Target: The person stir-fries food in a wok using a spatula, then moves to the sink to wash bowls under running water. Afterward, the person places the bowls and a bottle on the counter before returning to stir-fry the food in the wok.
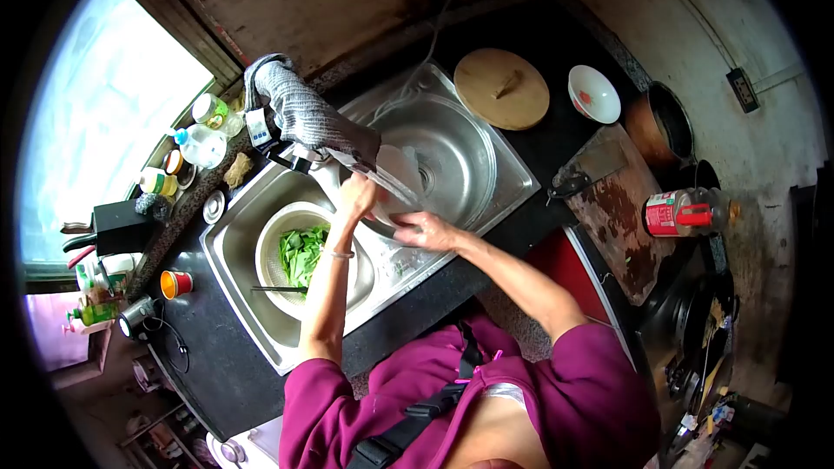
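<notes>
Over the divider of a double steel sink [517, 165], my left hand [358, 197] is closed at the edge of a pale bowl or dish [395, 165] below the faucet. My right hand [421, 230] touches the dish's lower side, its fingers curled round the rim. Water runs down beside the dish into the right basin. A grey knitted cloth [300, 108] is wrapped over the faucet. In the left basin a white colander [265, 247] holds green leaves [301, 254], partly hidden by my left forearm.
A round wooden lid [501, 89], a white bowl [594, 94], a cleaver [591, 169] on a worn board [625, 239] and a pot [658, 126] lie to the right. Bottles [205, 147] line the windowsill. An orange cup [176, 284] stands on the left counter.
</notes>
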Demonstrator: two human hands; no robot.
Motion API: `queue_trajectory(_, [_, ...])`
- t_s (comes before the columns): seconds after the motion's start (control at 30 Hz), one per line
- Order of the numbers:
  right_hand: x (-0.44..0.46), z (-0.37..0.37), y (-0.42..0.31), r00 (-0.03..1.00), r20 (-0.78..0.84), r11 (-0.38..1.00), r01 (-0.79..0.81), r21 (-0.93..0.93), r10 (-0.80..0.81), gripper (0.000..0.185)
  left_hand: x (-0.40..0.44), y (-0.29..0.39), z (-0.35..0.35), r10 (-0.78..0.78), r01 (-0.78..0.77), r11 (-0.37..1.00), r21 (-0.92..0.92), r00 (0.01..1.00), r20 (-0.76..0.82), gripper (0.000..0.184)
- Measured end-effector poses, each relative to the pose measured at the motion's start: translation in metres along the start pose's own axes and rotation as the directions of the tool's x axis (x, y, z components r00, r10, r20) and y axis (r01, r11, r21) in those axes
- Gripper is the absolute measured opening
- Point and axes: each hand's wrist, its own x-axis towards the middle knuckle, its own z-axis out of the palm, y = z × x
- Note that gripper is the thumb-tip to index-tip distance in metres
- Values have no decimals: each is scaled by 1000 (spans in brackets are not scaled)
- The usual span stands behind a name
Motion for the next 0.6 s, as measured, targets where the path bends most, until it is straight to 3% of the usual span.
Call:
queue_trajectory(0.03, [-1, 11, -8, 991, -86, 981, 87, -174, -103, 44, -8, 21, -3, 118, -97, 977, 188, 987, -106, 41])
queue_trajectory(0.07, [3, 21, -6, 986, -131, 974, 74, -213, -103, 48, -16, 42, -7, 233, -139, 912, 386, 950, -209, 51])
queue_trajectory(0.1, [9, 29, -3, 979, -177, 967, 57, -250, -103, 53, -23, 53, -7, 321, -201, 901, 385, 905, -280, 53])
queue_trajectory(0.23, [34, 50, 20, 955, -292, 989, 8, -148, -52, 56, -28, 58, -2, 409, -236, 866, 441, 841, -353, 58])
queue_trajectory(0.3, [40, 57, 23, 853, -433, 939, 172, -297, -293, 54, -22, 44, -1, 263, -96, 894, 438, 904, -338, 55])
queue_trajectory(0.37, [32, 42, 17, 877, -398, 957, 198, -210, -269, 55, -15, 23, -4, 246, -131, 920, 370, 927, -284, 50])
queue_trajectory(0.4, [26, 26, 16, 988, -148, 891, -29, -452, -43, 58, -12, 7, -2, 76, -73, 997, 20, 968, -239, 46])
queue_trajectory(0.43, [20, 9, 14, 965, 36, 696, -160, -700, 259, 61, -11, 3, -2, -69, 20, 945, -328, 988, -138, 43])
queue_trajectory(0.47, [13, -4, 12, 959, 44, 565, -127, -816, 280, 61, -15, -3, 2, -157, 146, 752, -642, 987, 40, 42])
queue_trajectory(0.5, [9, -13, 10, 951, 53, 421, -85, -903, 304, 61, -22, -8, 10, -162, 149, 747, -647, 986, 40, 42])
queue_trajectory(0.53, [12, -22, 0, 914, 19, 140, -41, -989, 404, 63, -26, -12, 23, -212, 191, 625, -757, 975, 71, 43])
queue_trajectory(0.57, [16, -34, 10, 952, -1, -44, 13, -999, 307, 65, -29, -17, 35, -254, 226, 487, -844, 961, 111, 44])
queue_trajectory(0.6, [21, -35, 8, 925, 59, 45, 46, -998, 375, 65, -29, -24, 49, -245, 220, 408, -886, 961, 126, 45])
